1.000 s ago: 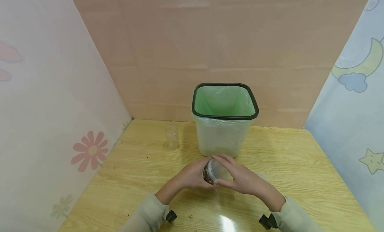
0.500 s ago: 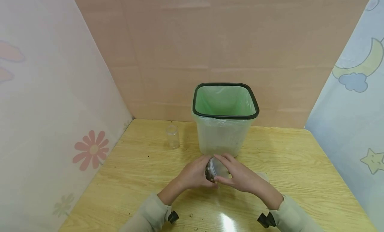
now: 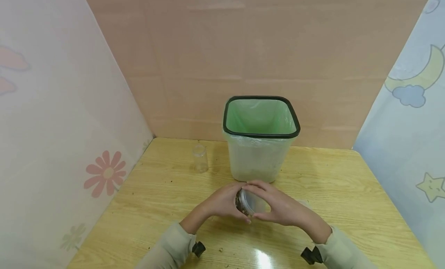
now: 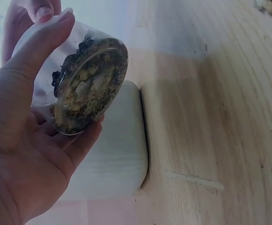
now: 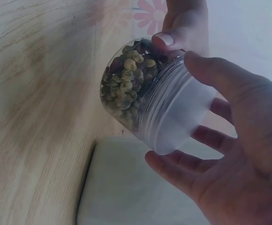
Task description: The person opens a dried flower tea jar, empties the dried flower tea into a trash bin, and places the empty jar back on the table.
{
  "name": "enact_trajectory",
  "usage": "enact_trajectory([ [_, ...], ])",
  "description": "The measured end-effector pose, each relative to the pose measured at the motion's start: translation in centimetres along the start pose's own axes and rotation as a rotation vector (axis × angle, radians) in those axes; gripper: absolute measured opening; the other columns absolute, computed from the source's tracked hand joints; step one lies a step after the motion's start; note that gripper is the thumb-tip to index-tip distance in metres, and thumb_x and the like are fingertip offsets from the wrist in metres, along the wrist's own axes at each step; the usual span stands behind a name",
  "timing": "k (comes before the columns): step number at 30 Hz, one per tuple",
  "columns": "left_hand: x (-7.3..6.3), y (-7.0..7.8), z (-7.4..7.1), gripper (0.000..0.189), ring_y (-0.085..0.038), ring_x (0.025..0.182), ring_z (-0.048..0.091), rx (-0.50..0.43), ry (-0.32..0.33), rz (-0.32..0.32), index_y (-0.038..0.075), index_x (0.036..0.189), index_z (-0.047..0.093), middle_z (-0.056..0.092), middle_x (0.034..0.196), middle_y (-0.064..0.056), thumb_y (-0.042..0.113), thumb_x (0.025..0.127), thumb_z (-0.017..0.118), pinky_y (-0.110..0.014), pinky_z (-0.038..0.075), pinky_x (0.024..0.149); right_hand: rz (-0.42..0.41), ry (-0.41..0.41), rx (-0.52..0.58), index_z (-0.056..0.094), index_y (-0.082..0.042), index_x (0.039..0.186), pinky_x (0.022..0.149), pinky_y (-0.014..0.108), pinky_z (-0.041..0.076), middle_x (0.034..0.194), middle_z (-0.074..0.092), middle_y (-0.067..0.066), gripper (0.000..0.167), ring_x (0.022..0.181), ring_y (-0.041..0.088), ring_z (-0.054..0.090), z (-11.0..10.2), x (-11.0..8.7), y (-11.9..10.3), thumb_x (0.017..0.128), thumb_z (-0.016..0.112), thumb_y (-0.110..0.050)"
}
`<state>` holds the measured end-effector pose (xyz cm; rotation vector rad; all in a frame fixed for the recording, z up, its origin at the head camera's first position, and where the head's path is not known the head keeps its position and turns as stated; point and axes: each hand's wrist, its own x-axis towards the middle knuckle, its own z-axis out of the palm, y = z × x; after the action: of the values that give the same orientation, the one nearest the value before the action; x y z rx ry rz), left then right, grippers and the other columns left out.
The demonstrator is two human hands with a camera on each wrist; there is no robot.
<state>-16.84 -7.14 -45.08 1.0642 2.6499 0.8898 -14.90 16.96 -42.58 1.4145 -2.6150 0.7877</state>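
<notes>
Fingers and thumb of the left hand (image 3: 222, 202) curl round the body of a clear round jar (image 5: 126, 89), the thumb on one side and the fingers on the other; those of the right hand (image 3: 279, 207) grasp the translucent lid (image 5: 185, 112) at its opposite end, with the tips spread along the edge; the two hands meet so closely that their fingertips nearly touch. Tilted onto its side, the jar sits between the palms above the wooden table (image 3: 167, 207), its base towards the left hand and its lid towards the right; greenish-brown dried pieces (image 5: 124, 96), some rounded and pale yellow, show through its wall; from these angles I cannot tell how tightly the lid is screwed down. Just beyond the hands stands a pale bin (image 3: 255, 159), its black rim (image 3: 260, 136) holding a thin green-tinted liner (image 3: 259, 118); to the left of the bin a clear cup (image 3: 200, 161) stands upright on the table; small dark crumbs (image 3: 220, 250) dot the wood; both forearms wear light sleeves (image 3: 170, 246), with a black mount (image 3: 199, 249) at each wrist; a pink flower (image 3: 106, 174) decorates the wall covering on the left.
</notes>
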Motion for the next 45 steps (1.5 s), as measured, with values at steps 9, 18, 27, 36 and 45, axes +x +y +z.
enact_trajectory([
  [9,0.4,0.2,0.8,0.103,-0.011,0.113,0.06,0.137,0.093,-0.032,0.014,0.15,0.042,0.061,0.132,0.001,0.053,0.068,0.092,-0.029,0.053,0.093,0.269,-0.001,0.055,0.041,-0.01,0.154,0.101,0.056,0.049,0.152,0.044,0.017,0.074,0.133,0.039,0.051,-0.2,0.5,-0.2,0.096,0.066,-0.048],
  [18,0.6,0.3,1.1,0.108,-0.013,0.11,0.06,0.167,0.128,-0.053,0.015,0.152,0.04,0.06,0.131,0.0,0.055,0.066,0.091,-0.029,0.054,0.088,0.279,0.0,0.049,0.045,-0.003,0.15,0.08,0.038,0.058,0.144,0.05,0.018,0.073,0.113,0.032,0.063,0.3,0.9,-0.1,0.096,0.067,-0.047],
  [27,0.4,-0.5,0.0,0.105,-0.007,0.119,0.055,0.026,-0.006,-0.004,0.023,0.152,0.042,0.055,0.138,0.009,0.059,0.065,0.09,-0.029,0.05,0.098,0.152,-0.021,0.048,0.044,-0.018,0.153,0.1,0.048,0.052,0.149,0.047,0.005,0.074,0.13,0.028,0.053,0.2,0.3,-0.1,0.09,0.078,-0.035],
  [36,0.6,-0.5,-0.2,0.104,-0.007,0.117,0.056,-0.011,-0.02,-0.009,0.024,0.152,0.041,0.056,0.136,0.009,0.058,0.067,0.09,-0.029,0.051,0.097,0.16,-0.004,0.068,0.04,-0.018,0.156,0.099,0.053,0.052,0.158,0.035,0.015,0.077,0.135,0.036,0.05,0.0,-0.2,-0.1,0.091,0.077,-0.038],
  [45,1.0,0.2,0.8,0.099,-0.01,0.103,0.061,0.185,0.131,-0.08,0.015,0.145,0.047,0.063,0.122,0.002,0.052,0.065,0.093,-0.025,0.054,0.082,0.307,0.058,0.052,0.042,-0.005,0.152,0.093,0.049,0.055,0.148,0.046,0.018,0.074,0.126,0.037,0.056,0.5,0.5,0.3,0.096,0.067,-0.047],
])
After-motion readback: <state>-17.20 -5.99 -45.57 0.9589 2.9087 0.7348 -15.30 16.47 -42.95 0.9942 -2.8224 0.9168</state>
